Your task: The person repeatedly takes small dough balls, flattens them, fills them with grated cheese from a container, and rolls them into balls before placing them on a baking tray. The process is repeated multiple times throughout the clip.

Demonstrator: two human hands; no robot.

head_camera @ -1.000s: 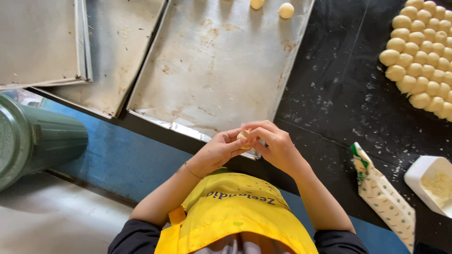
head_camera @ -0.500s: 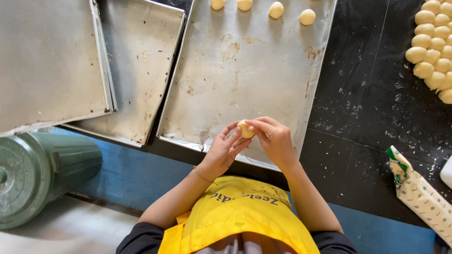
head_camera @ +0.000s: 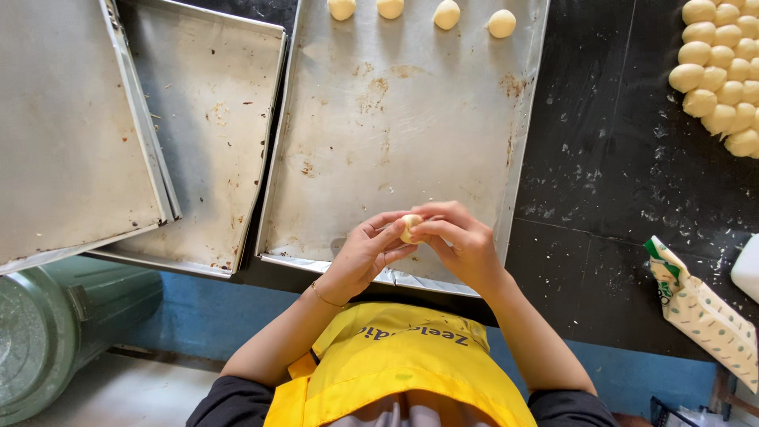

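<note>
Black, flour-dusted worktop (head_camera: 632, 158) filled the head view, and on it I saw three worn metal trays. The middle tray (head_camera: 395, 142) lay straight ahead at twelve o'clock, with four pale dough balls (head_camera: 447, 14) lined along its far edge. A second tray (head_camera: 213, 134) sat at ten o'clock, partly under a third tray (head_camera: 63, 126) further left. At two o'clock a heap of raw dough pieces (head_camera: 719, 71) waited on the bare worktop, well apart from the hands. A dotted paper packet (head_camera: 700, 312) lay at four o'clock, and a green bin (head_camera: 47, 340) stood down at eight o'clock.

Over the near edge of the middle tray, the left hand (head_camera: 360, 257) and the right hand (head_camera: 462, 245) met, both pinching one small dough piece (head_camera: 409, 227) between their fingertips. The palms did not close round it (only the tips touched, as far as I could tell).

My judgement on doing it well: light, even pressure from both sides, turning the piece so seams tuck under, would keep it round like those on the tray. Squeezing hard would probably flatten or crack it.
</note>
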